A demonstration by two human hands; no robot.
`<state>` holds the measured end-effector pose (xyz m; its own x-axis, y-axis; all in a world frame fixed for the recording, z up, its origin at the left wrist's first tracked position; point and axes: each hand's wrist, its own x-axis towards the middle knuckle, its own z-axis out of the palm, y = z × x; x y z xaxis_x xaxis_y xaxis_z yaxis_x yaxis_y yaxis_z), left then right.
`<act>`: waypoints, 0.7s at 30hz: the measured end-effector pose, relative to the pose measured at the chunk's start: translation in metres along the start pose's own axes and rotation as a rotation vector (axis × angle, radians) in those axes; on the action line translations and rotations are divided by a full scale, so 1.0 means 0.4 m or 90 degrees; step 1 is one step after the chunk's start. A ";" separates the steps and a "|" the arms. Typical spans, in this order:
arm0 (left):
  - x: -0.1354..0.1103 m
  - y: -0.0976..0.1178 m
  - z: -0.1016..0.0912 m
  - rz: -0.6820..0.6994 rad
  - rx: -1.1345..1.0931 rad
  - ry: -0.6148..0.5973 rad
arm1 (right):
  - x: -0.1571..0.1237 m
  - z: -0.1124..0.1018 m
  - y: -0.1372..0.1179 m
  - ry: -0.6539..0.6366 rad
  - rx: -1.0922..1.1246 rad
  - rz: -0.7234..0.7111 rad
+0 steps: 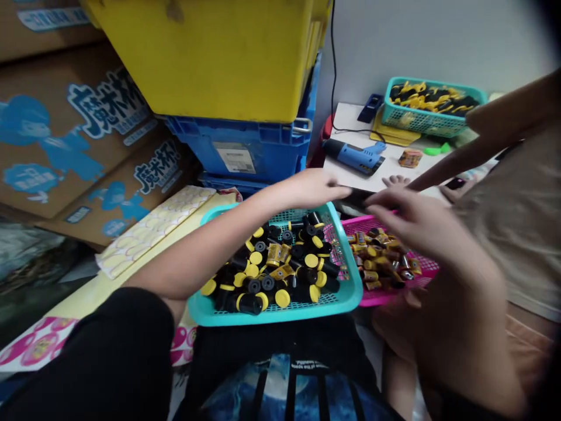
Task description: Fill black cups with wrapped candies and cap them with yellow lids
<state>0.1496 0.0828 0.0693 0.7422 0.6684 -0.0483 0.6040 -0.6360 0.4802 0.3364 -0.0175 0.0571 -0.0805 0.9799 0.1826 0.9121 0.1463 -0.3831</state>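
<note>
My left hand [313, 187] reaches across above the far rim of a turquoise plastic basket [280, 318]. One of its fingers stretches to the right, and nothing shows in it. The basket sits in front of my body and holds many small black cylinders with yellow caps [283, 298]. Among them lie a few yellow-labelled canisters [274, 254]. Blurred by motion, my right hand [416, 219] hovers above a pink basket [366, 299], its fingers loosely bent and apart with no object visible. That pink basket contains many small labelled canisters [377, 251].
Cardboard boxes [65, 117] and stacked yellow [210, 58] and blue crates [272, 152] stand ahead and left. On a white table [350, 126] are a blue heat gun [357, 155] and another turquoise basket [421, 120]. A person [504, 193] leans in at right, a hand [397, 180] at the table.
</note>
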 end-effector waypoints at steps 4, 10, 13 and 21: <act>-0.171 -0.175 -0.020 -0.135 0.162 -0.102 | 0.052 0.219 -0.152 -0.263 0.025 -0.438; -0.283 -0.288 0.051 -0.136 0.110 -0.116 | 0.112 0.324 -0.212 -0.321 -0.031 -0.571; -0.268 -0.265 0.108 0.034 0.133 -0.128 | 0.100 0.209 -0.115 -0.192 -0.016 -0.392; -0.216 -0.215 0.231 0.201 0.352 -0.103 | 0.022 0.034 0.124 -0.109 -0.225 0.055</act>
<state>0.0604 0.0444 -0.0487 0.9165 0.3783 -0.1301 0.3782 -0.9254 -0.0267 0.3754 0.0002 0.0272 -0.0368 0.9993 -0.0022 0.9981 0.0367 -0.0497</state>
